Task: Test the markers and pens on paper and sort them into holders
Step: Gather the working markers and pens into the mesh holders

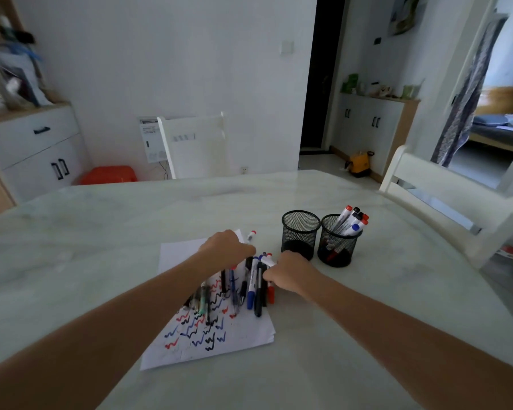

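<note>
Markers (349,224) fill right holder (336,250) | left holder (299,236) empty (mesh) | right hand (290,275) pinching marker (267,261) | left hand (227,245) grip unclear

Single head-mounted wide-angle view, looking forward and down across a pale table (279,365) from the near edge. Both forearms enter from the bottom corners and converge near the frame's centre. The upper half takes in the far wall (160,69), an open doorway (323,84) and two white chairs; edges appear curved.
</note>
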